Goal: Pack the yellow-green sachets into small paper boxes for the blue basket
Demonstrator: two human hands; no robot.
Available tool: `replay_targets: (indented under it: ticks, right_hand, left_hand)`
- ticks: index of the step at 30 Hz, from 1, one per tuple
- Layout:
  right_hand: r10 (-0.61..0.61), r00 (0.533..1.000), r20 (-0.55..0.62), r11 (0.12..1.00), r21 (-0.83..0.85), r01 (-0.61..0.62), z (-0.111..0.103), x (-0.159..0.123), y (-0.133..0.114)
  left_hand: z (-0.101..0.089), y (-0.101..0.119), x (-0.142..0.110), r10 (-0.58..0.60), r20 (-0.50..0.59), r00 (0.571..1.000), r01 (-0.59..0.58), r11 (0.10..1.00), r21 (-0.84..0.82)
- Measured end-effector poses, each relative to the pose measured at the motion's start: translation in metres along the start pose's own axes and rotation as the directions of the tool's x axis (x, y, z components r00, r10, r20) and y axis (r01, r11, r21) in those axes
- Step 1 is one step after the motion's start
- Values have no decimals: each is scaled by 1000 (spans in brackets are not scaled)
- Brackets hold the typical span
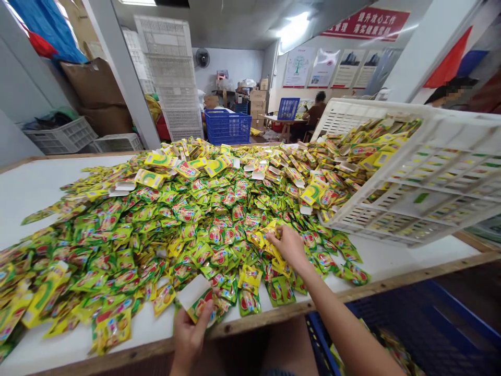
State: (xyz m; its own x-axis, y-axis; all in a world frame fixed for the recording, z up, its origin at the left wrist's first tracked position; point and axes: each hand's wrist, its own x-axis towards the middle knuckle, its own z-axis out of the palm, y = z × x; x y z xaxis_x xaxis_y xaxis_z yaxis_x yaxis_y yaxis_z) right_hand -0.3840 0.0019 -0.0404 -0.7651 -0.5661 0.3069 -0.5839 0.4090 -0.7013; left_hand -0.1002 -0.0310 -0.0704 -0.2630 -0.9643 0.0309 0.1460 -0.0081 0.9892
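Near the table's front edge, my left hand [191,329] is closed around a small green and yellow carton [200,305], its white flap standing out to the upper left. Farther right, my right hand [291,248] reaches into the pile with thumb and fingers pinched at a yellow packet [270,232]; the fingertips are partly hidden among the packets. Around both hands lies a heap of green packets [219,230] with red fruit pictures, mixed with yellow ones. Flattened yellow cartons [151,178] lie along the back of the heap.
A tilted white crate [415,219] spills yellow cartons onto the white table [35,183] at right. The table has a wooden front edge [270,316]. Below it stands a blue crate [324,344]. Behind are stacked white crates [168,73], a blue basket [228,125] and a seated person [316,112].
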Motion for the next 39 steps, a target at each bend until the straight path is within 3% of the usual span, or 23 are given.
replay_targets:
  ticks: [5, 10, 14, 18, 21, 26, 31, 39]
  right_hand:
    - [12, 1000, 14, 994, 105, -13, 5, 11, 6]
    - [-55, 990, 132, 922, 387, 0, 11, -5, -29]
    - [-49, 968, 245, 804, 585, -107, 51, -50, -64]
    - [94, 987, 128, 813, 562, -151, 97, -86, -82]
    - [176, 982, 63, 822, 540, -182, 113, -93, -89]
    - [158, 984, 86, 816, 550, -179, 96, -91, -95]
    - [-26, 973, 228, 737, 662, -135, 65, -102, -95]
    - [22, 943, 331, 611, 743, -275, 81, -127, -93]
  left_hand:
    - [-2, -3, 0, -17, 24, 1000, 17, 1000, 18]
    - [-3, -5, 2, -5, 28, 1000, 4, 999, 40]
    - [-5, -8, 3, 13, 45, 999, -15, 999, 35]
    - [-11, -16, 4, 6, 69, 998, -8, 999, 34]
    - [-15, -22, 5, 21, 71, 997, -26, 998, 62]
    - [-14, -19, 7, 43, 59, 997, -48, 996, 80]
    - [-11, -13, 10, 53, 81, 995, -60, 994, 87]
    - [-15, -10, 6, -16, 89, 996, 7, 995, 97]
